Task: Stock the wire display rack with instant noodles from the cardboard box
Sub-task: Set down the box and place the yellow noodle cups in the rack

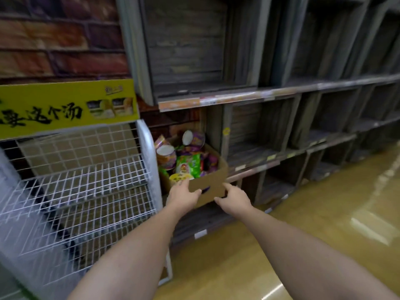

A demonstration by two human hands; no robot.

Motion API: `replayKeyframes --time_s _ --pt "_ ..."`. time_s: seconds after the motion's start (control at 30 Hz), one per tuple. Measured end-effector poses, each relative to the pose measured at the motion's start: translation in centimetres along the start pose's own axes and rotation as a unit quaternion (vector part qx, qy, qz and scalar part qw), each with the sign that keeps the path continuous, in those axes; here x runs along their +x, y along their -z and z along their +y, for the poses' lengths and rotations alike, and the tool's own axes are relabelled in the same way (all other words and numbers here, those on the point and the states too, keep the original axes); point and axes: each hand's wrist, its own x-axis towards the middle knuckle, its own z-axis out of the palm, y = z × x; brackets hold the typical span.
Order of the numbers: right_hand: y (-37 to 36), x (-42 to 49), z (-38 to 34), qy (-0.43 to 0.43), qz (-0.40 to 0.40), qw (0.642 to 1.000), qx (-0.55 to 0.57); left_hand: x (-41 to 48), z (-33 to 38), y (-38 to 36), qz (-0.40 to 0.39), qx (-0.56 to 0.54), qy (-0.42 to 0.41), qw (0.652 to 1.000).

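Note:
An open cardboard box [213, 180] sits on a low wooden shelf, right of the white wire display rack [86, 180]. It is full of instant noodles: purple cups [166, 155], a green packet [188, 164] and a yellow-lidded cup [179, 178]. My left hand [183, 194] grips the box's near left rim, fingers over the edge by the yellow cup. My right hand [232, 197] holds the box's near right front, thumb and fingers on the cardboard. The rack's wire shelves hold nothing.
A yellow sign [67, 107] with black lettering tops the rack, against a brick-pattern wall [54, 40]. Dark wooden shelving [281, 100] with bare compartments runs to the right. A glossy tan floor [303, 245] lies below right.

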Motion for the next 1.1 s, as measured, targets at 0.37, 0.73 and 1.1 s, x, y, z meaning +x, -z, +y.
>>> replayKeyframes --time_s 0.37,0.73,1.1 --pt "6.6 5.9 3.5 0.045 0.010 0.999 0.025 4.0 8.7 -1.2 0.036 0.095 -0.038 0.994" --pt "2.6 18.8 -2.4 0.080 -0.043 0.996 0.002 16.7 2.4 0.3 0.039 0.086 0.039 0.995" --pt "-6.2 29.9 -3.9 0.034 -0.176 0.984 -0.011 25.0 -3.9 -3.4 -0.059 0.134 0.133 0.980"
